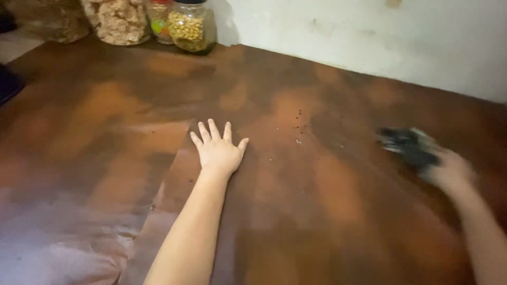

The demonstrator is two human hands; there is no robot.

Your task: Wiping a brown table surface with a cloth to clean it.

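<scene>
Food-filled glass jars (pixel 191 27) at the back, beside a white wall (pixel 380 37)

Matt, mottled brown tabletop (pixel 317 200); dark cloth-like rag (pixel 409 146); glossy glass jars (pixel 191 25).

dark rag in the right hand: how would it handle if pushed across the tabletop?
The rag looks bunched and shapeless in the right hand, so it is probably floppy and light. Pushed, it would likely drag and crumple rather than slide cleanly or roll. Motion blur hides its texture. The left hand lies flat on the tabletop.
</scene>
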